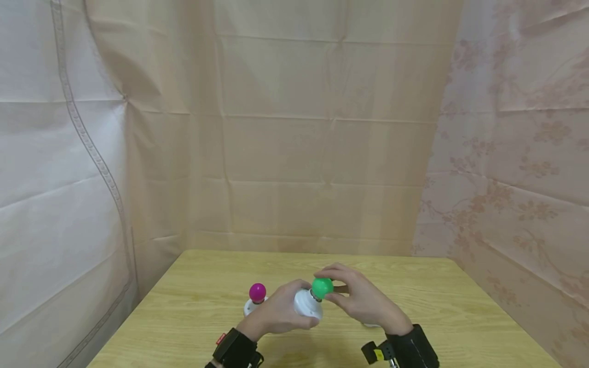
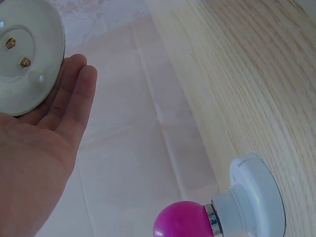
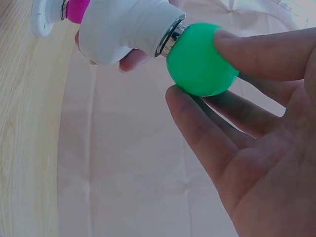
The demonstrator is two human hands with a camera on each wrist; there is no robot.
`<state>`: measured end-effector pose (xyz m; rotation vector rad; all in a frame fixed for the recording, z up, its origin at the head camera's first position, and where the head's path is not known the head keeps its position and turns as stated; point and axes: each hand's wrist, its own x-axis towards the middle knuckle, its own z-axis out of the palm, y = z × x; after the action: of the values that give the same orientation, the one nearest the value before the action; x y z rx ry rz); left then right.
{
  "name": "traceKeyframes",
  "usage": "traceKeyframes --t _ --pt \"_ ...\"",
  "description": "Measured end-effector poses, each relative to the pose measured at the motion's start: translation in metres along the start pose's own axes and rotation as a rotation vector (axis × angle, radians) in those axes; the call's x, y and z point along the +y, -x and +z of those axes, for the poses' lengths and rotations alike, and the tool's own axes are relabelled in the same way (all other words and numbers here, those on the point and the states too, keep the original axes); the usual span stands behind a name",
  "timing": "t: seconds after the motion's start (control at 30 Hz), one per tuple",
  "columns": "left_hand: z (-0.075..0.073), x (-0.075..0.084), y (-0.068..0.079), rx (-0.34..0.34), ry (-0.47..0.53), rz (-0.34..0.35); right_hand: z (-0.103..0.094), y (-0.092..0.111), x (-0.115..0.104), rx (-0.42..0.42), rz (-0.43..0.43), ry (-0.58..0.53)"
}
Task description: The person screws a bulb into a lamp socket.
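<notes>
My left hand (image 1: 286, 308) grips a white lamp holder (image 1: 307, 304) by its round base, raised above the table. Two brass screws show on the holder's underside (image 2: 37, 79) in the left wrist view. With thumb and fingertips, my right hand (image 1: 363, 296) pinches a green light bulb (image 1: 322, 288). The bulb's metal cap (image 3: 174, 37) sits at the mouth of the holder, partly inside it; how far it is screwed in I cannot tell. Both are tilted, the bulb toward my right hand.
A magenta bulb (image 1: 257, 293) stands in a second white lamp holder (image 2: 256, 197) on the wooden table (image 1: 207, 286), left of my left hand. Under my right wrist a white edge (image 1: 370, 325) of something shows, mostly hidden. Cloth curtains (image 1: 294, 153) hang around the table.
</notes>
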<state>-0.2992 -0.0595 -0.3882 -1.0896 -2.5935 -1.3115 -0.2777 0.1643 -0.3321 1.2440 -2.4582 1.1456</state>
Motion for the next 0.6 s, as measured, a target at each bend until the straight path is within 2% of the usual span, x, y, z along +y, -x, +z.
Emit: traceKeyframes --t 0.4,0.6 --pt "0.0006 0.0003 -0.0003 -0.010 0.011 -0.017 0.0027 0.0003 -0.0013 0.057 0.045 0.031" --pt "0.0006 0.0005 0.0002 -0.010 0.014 -0.019 0.0048 -0.0013 -0.0021 0.065 0.043 -0.003"
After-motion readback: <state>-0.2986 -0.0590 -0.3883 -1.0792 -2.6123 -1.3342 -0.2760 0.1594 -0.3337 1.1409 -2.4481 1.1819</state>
